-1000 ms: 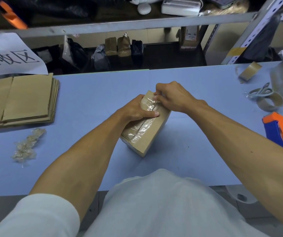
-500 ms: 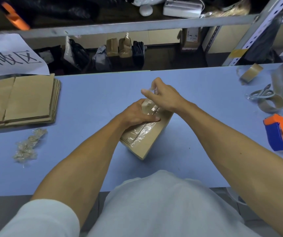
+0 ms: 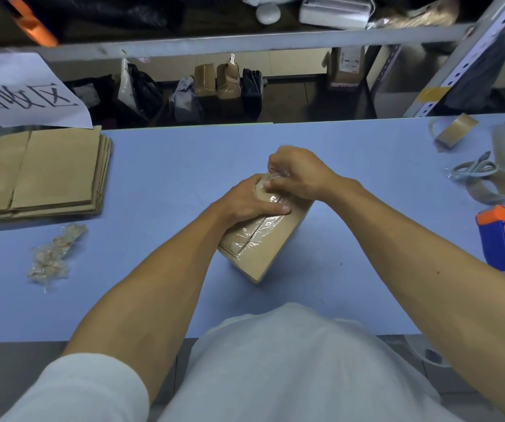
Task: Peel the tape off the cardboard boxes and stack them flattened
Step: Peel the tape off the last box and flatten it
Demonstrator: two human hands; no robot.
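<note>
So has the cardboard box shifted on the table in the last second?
No. The cardboard box lies at the same angle and spot on the blue table, the same way from the flattened stack.

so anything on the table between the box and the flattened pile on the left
Nothing visible: bare blue table lies between the box and the flattened stack. The wad of peeled tape sits nearer the person, off that line.

The left hand (image 3: 245,202) gripped the far end of a taped box (image 3: 271,245) mid-table (image 3: 184,166); the right hand (image 3: 298,173) pinched clear tape (image 3: 277,177) there. Flattened boxes (image 3: 47,172) lay far left.
</note>
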